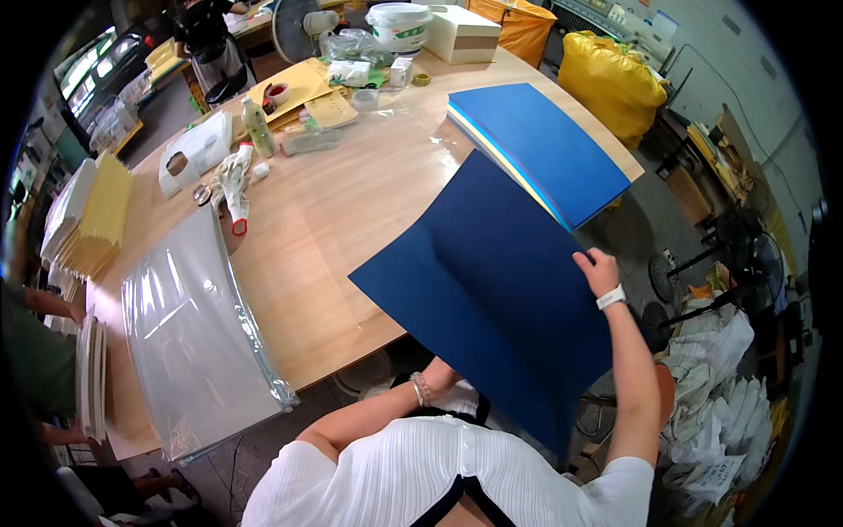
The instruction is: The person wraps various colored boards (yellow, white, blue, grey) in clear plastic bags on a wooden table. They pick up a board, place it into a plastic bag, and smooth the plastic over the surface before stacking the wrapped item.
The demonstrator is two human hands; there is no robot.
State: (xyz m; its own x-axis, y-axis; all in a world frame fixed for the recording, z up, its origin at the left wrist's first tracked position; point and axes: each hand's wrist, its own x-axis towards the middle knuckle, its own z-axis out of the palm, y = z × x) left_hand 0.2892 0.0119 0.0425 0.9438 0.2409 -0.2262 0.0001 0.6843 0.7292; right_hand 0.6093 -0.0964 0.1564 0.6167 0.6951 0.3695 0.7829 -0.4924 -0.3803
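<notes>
A large dark blue sheet (518,290) slants in front of me, bowed along its middle, its left part over the table's front edge. My right hand (599,270) is closed on its right edge, the thumb on the near face. At the lower left edge of the sheet is my left hand (441,376); its fingers are hidden behind the sheet, so their grip does not show. Just beyond the sheet lies a stack of blue sheets (549,149), with paler and yellow layers along its side.
A plastic-wrapped stack of grey sheets (198,325) lies left on the wooden table (281,299). Behind it are gloves (233,184), a bottle (257,127), a white bucket (397,26) and a box (461,35). Another person's hand (77,314) holds pale boards (90,378) at far left.
</notes>
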